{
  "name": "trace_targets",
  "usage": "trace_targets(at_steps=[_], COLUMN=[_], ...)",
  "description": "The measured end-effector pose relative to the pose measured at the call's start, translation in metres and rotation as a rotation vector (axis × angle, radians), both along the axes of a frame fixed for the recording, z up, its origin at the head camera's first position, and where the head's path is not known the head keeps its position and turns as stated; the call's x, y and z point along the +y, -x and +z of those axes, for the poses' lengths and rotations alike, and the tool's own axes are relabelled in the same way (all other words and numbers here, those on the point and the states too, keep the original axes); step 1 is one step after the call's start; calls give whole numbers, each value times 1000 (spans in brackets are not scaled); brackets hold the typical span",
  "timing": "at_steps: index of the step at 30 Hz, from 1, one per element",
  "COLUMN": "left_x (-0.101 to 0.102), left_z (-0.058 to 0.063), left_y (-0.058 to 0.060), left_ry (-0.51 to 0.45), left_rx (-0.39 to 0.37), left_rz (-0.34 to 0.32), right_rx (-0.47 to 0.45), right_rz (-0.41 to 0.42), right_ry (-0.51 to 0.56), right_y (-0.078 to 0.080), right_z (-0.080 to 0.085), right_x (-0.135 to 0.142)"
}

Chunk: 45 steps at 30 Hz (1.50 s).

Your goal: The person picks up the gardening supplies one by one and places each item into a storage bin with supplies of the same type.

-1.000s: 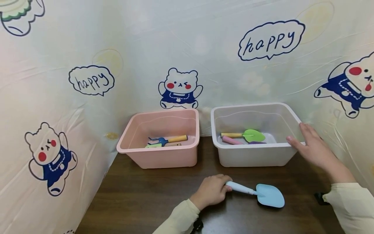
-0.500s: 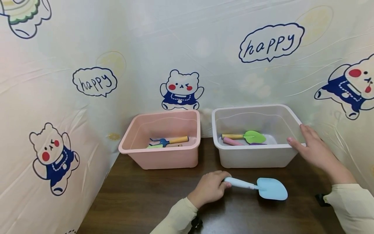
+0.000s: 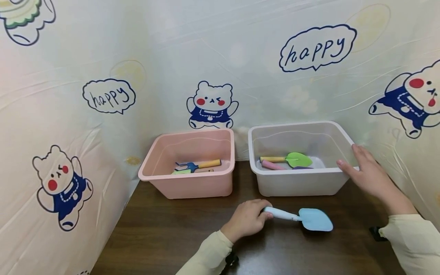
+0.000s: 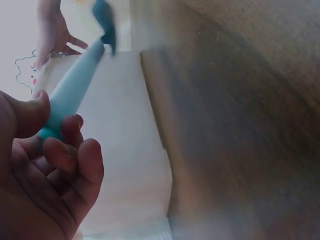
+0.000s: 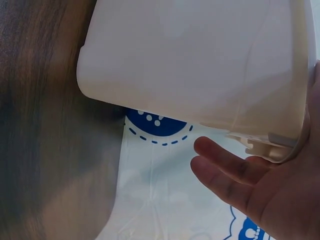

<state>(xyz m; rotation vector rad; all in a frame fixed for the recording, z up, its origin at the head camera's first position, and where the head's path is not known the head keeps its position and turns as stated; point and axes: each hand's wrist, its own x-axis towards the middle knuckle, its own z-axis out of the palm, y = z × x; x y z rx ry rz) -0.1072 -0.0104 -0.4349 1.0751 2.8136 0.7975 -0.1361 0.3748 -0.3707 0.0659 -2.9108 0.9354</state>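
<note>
My left hand (image 3: 245, 219) pinches the handle end of a light-blue garden trowel (image 3: 315, 220), held low over the table in front of the white bin (image 3: 299, 183). The trowel's blade points right. In the left wrist view, thumb and fingers close around the handle (image 4: 75, 85). My right hand (image 3: 371, 177) grips the near right corner of the white bin's rim, thumb over the front edge and fingers outside, seen also below the rim in the right wrist view. Inside this bin lie a green trowel (image 3: 298, 159) with a yellow handle and a pink-handled tool (image 3: 272, 165), partly hidden.
To the left stands a pink bin (image 3: 199, 187) holding a blue hand rake (image 3: 190, 166) with a yellow handle and other partly hidden tools. Both bins sit at the back of the brown table (image 3: 165, 236), close to a curtain (image 3: 154, 95) printed with bears.
My left hand has raised the trowel slightly, and its blade has shifted a little up and away from the front edge. My right hand keeps its place on the bin.
</note>
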Motion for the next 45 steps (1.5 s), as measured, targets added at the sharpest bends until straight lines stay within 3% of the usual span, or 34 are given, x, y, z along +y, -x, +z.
trace_targets(at_steps=[8, 14, 23, 35, 39, 45], left_x=[2, 3, 6, 7, 6, 4], left_z=[-6, -9, -2, 27, 42, 69], left_y=[0, 1, 5, 8, 13, 25], left_ry=[-5, -21, -87, -196, -260, -324], left_rx=[-32, -13, -16, 127, 167, 157], left_rz=[2, 8, 44, -58, -56, -35], right_rx=[9, 3, 11, 26, 33, 42], right_rz=[-17, -24, -22, -15, -16, -9], right_ry=[15, 11, 6, 2, 1, -2], right_y=[-2, -2, -2, -1, -1, -1], right_z=[0, -1, -1, -2, -2, -2], right_x=[-3, -3, -1, -1, -2, -1])
